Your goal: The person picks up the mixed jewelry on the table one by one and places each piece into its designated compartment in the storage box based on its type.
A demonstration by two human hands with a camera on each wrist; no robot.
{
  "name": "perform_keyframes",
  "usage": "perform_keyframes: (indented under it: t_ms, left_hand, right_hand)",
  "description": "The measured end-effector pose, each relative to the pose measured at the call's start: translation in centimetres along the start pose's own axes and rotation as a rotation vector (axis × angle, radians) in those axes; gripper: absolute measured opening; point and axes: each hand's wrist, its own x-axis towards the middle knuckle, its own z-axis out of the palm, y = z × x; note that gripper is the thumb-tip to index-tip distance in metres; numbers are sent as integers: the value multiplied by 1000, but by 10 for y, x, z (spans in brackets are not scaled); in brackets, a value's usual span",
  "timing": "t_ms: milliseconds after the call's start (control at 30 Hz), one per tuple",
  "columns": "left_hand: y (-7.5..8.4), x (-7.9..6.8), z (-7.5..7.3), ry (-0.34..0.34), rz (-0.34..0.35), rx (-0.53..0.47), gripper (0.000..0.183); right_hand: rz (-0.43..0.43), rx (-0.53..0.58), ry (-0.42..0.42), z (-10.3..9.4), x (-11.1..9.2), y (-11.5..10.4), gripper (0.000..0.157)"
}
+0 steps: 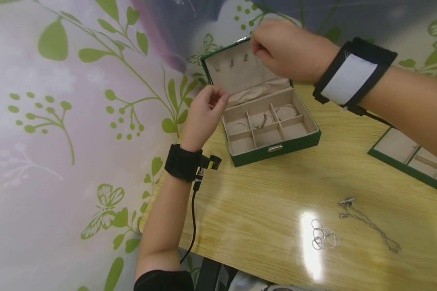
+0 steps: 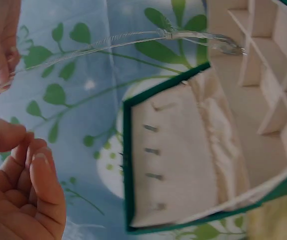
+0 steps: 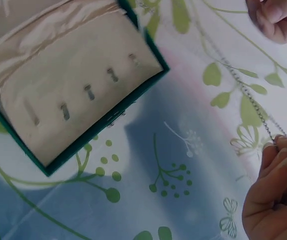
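In the head view my right hand is raised beside the open lid of a green jewelry box. Its thumb and forefinger pinch a silver necklace, whose chain hangs down in a long loop, with the thicker end of the necklace overlapping the box compartments in the left wrist view. My left hand hovers by the box's left side, fingers loosely bent, thumb near the fingertips, nothing visible between them. Inside the cream-lined lid is a row of small hooks. Bracelets lie in the back compartments.
On the wooden table lie several thin silver rings or bangles and a tangled silver necklace. A green-edged compartment tray stands at the right. A floral patterned curtain or wall covering lies behind and left of the table.
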Motion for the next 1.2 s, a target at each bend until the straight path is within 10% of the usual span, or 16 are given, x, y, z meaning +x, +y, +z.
perform_keyframes:
  t_ms: [567, 733, 1200]
  left_hand:
    - [-59, -33, 82, -203, -464, 23, 78]
    - [-61, -36, 101, -188, -577, -123, 80]
    - [-80, -48, 119, -103, -500, -106, 69]
  right_hand:
    - [24, -114, -89, 16, 33, 23, 27]
    - [46, -118, -98, 25, 51, 27, 30]
    - [81, -143, -160, 75, 82, 37, 21]
